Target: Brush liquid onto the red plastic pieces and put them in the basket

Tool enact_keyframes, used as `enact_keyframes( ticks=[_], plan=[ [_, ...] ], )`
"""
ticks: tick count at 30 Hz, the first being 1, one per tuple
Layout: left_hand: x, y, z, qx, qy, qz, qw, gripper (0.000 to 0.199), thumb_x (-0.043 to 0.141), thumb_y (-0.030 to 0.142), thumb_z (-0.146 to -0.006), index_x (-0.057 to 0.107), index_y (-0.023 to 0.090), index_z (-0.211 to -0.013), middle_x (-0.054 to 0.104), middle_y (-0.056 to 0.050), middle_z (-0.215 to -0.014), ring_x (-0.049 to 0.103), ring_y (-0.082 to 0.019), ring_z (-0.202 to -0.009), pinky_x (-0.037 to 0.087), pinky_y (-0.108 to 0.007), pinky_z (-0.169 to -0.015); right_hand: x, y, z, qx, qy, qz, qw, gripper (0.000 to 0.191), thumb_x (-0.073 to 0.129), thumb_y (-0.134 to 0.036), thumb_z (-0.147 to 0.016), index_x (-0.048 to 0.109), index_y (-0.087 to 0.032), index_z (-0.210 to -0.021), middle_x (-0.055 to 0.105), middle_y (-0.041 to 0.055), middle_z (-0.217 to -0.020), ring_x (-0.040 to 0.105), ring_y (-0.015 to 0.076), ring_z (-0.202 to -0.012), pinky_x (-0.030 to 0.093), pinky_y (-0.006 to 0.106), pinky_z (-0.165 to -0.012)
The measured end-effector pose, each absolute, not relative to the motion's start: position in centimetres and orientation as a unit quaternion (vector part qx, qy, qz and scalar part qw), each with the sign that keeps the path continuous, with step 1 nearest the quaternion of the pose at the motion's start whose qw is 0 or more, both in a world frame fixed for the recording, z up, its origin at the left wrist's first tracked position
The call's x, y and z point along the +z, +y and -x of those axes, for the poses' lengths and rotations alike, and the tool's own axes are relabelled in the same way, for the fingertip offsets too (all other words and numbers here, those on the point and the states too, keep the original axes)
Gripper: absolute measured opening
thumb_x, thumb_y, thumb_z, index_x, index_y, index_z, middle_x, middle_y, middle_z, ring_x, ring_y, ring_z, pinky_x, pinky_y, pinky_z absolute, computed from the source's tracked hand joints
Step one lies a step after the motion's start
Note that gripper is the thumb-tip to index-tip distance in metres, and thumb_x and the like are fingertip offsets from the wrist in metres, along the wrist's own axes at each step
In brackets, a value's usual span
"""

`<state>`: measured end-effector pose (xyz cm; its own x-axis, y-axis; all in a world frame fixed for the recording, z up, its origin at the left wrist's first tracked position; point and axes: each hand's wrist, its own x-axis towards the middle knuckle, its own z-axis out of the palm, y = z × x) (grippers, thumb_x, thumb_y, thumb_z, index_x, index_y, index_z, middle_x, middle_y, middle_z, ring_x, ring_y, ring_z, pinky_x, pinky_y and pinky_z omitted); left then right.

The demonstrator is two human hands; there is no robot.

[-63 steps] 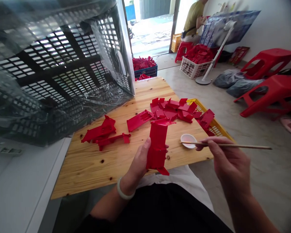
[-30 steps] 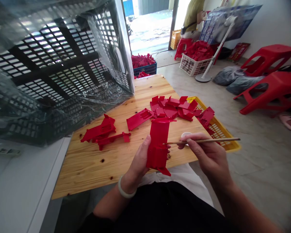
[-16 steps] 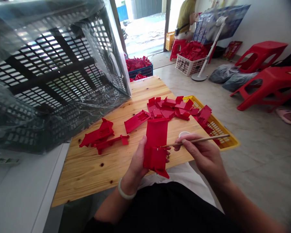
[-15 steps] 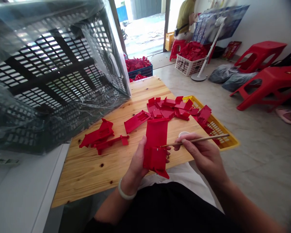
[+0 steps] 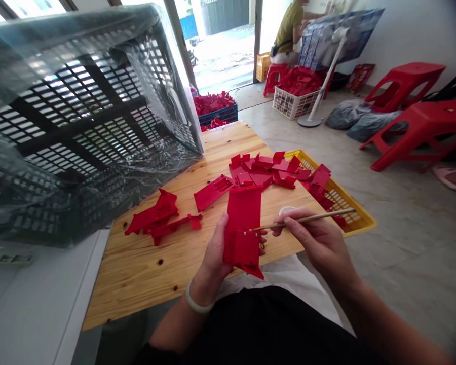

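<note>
My left hand is closed around a long red plastic part, holding it upright over the table edge. Small pale spots show on its lower half. Between the thumb and fingers of my right hand is a thin wooden brush; its tip meets the red part near those spots. Just behind my right fingers a small white dish is partly hidden. Beyond the held part lies a heap of red parts, and one flat red part lies nearer. More red parts lie to the left.
A large dark crate lined with clear plastic stands tilted on the left of the wooden table. A yellow basket adjoins the right edge. Further off are a fan, red stools, filled crates and a seated person.
The brush tip sits slightly further left on the red part, and a second pale spot now shows clearly to its right. Both hands keep their hold; the view has shifted slightly.
</note>
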<state>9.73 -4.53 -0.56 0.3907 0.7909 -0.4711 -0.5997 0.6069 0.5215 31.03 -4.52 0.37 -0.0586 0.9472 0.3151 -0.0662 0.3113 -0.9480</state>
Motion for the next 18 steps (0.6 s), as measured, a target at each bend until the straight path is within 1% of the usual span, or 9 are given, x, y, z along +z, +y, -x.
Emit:
enact_keyframes(
  ticks=[3, 6, 8, 11, 13, 15, 16, 18],
  plan=[
    [-0.5, -4.6, -9.9, 0.417, 0.351, -0.147, 0.826, 0.086, 0.014, 0.062, -0.113, 0.077, 0.004, -0.119, 0.084, -0.024, -0.105, 0.081, -0.029, -0.080, 0.067, -0.039, -0.071, 0.0, -4.1, -31.3, 0.445, -0.580, 0.372, 0.572, 0.013, 0.068, -0.031, -0.108, 0.078, -0.024, -0.106, 0.078, 0.0025, -0.091, 0.077, 0.0182, -0.084, 0.065, 0.030, -0.081],
    [-0.5, -4.7, -10.1, 0.418, 0.353, -0.169, 0.820, 0.085, 0.014, 0.060, -0.113, 0.076, 0.002, -0.121, 0.082, -0.027, -0.109, 0.081, -0.031, -0.085, 0.067, -0.040, -0.072, -0.4, -3.9, -31.5, 0.432, -0.573, 0.388, 0.578, 0.011, 0.069, -0.031, -0.108, 0.078, -0.026, -0.110, 0.080, 0.0022, -0.093, 0.079, 0.0178, -0.085, 0.065, 0.029, -0.083],
    [-0.8, -3.8, -10.5, 0.421, 0.380, -0.181, 0.803, 0.080, 0.019, 0.059, -0.113, 0.074, 0.003, -0.123, 0.082, -0.027, -0.109, 0.082, -0.032, -0.087, 0.068, -0.042, -0.073, -0.9, -3.7, -31.8, 0.420, -0.552, 0.403, 0.598, 0.012, 0.070, -0.033, -0.107, 0.079, -0.027, -0.111, 0.081, 0.0026, -0.095, 0.079, 0.0181, -0.086, 0.065, 0.029, -0.083],
    [-1.7, 0.0, -11.6, 0.451, 0.446, -0.209, 0.744, 0.062, 0.029, 0.052, -0.115, 0.072, 0.008, -0.124, 0.083, -0.019, -0.101, 0.080, -0.028, -0.080, 0.067, -0.040, -0.071, -1.9, -3.3, -32.5, 0.408, -0.491, 0.413, 0.650, 0.015, 0.071, -0.038, -0.106, 0.079, -0.026, -0.109, 0.081, 0.0033, -0.093, 0.079, 0.0185, -0.083, 0.065, 0.029, -0.081],
    [-2.2, 4.2, -12.9, 0.475, 0.465, -0.233, 0.710, 0.051, 0.032, 0.044, -0.116, 0.071, 0.010, -0.118, 0.082, -0.014, -0.094, 0.078, -0.023, -0.075, 0.066, -0.035, -0.073, -2.6, -3.1, -33.0, 0.405, -0.456, 0.415, 0.675, 0.018, 0.074, -0.042, -0.104, 0.079, -0.025, -0.106, 0.081, 0.0037, -0.092, 0.079, 0.0189, -0.079, 0.065, 0.030, -0.079],
    [-2.5, 8.7, -14.3, 0.488, 0.472, -0.254, 0.689, 0.048, 0.033, 0.038, -0.117, 0.072, 0.011, -0.109, 0.079, -0.010, -0.090, 0.076, -0.018, -0.074, 0.065, -0.032, -0.077, -3.2, -3.1, -33.5, 0.401, -0.449, 0.423, 0.677, 0.021, 0.076, -0.045, -0.101, 0.079, -0.024, -0.104, 0.081, 0.0051, -0.091, 0.079, 0.0207, -0.079, 0.065, 0.032, -0.078],
    [-2.6, 10.9, -14.9, 0.491, 0.478, -0.267, 0.678, 0.043, 0.038, 0.038, -0.117, 0.071, 0.012, -0.108, 0.078, -0.008, -0.092, 0.075, -0.017, -0.075, 0.064, -0.032, -0.079, -3.4, -3.2, -33.8, 0.397, -0.454, 0.430, 0.672, 0.024, 0.077, -0.046, -0.100, 0.079, -0.023, -0.104, 0.081, 0.0060, -0.092, 0.079, 0.0221, -0.080, 0.065, 0.034, -0.078],
    [-2.8, 14.1, -15.6, 0.495, 0.484, -0.300, 0.656, 0.032, 0.057, 0.042, -0.112, 0.071, 0.013, -0.113, 0.077, -0.006, -0.101, 0.074, -0.017, -0.082, 0.064, -0.035, -0.080, -3.8, -3.7, -34.4, 0.382, -0.461, 0.455, 0.659, 0.027, 0.078, -0.049, -0.098, 0.079, -0.022, -0.105, 0.081, 0.0076, -0.093, 0.080, 0.0245, -0.084, 0.064, 0.035, -0.079]
  ],
)
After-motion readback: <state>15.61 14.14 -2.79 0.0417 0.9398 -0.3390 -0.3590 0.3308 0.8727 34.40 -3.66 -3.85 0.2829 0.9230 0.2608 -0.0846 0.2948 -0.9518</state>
